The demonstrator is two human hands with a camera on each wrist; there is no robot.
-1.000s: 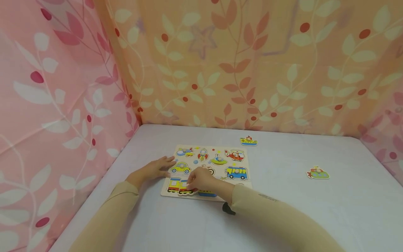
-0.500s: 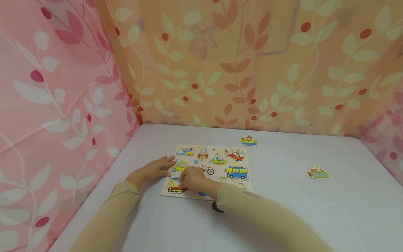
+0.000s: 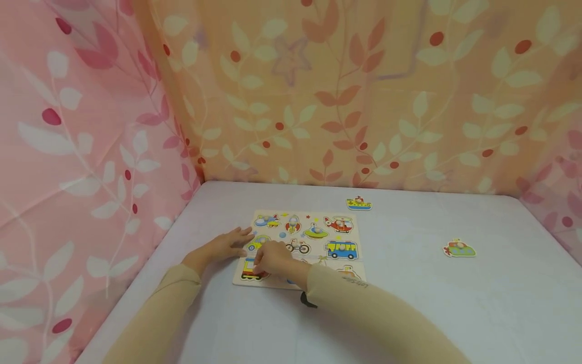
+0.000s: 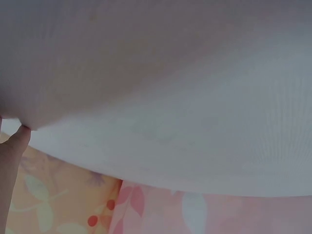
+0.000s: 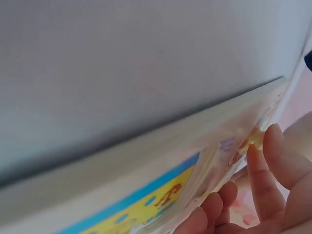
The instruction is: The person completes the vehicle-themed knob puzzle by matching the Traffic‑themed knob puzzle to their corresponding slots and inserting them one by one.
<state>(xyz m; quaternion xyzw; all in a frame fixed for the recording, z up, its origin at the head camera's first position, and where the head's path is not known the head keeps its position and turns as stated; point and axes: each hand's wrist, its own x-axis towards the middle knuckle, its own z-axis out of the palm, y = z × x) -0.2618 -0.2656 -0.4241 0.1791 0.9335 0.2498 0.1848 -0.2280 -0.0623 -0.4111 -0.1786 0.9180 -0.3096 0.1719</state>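
Observation:
In the head view a wooden knob puzzle board (image 3: 268, 284) lies on the table. My right hand (image 3: 276, 262) is over its lower left corner, thumb and index finger pinching a red and yellow train piece (image 3: 249, 267); the hand covers part of it. In the right wrist view the thumb (image 5: 280, 151) and index finger come together low over the board. My left hand (image 3: 226, 245) rests at the board's left edge, fingers extended, near the car piece (image 3: 256, 243). The left wrist view catches only its fingertips (image 4: 24, 131) at the side.
A bus piece (image 3: 342, 249), a bicycle piece (image 3: 298, 246) and a helicopter piece (image 3: 339, 224) sit in the board. Beyond it lies a ship piece (image 3: 359, 203), and to the right a green submarine piece (image 3: 460, 248). Flowered curtains (image 3: 291, 101) enclose the table.
My right hand has shifted left with the train piece, from right of the train picture to over it at the board's lower left. The left hand stays in place.

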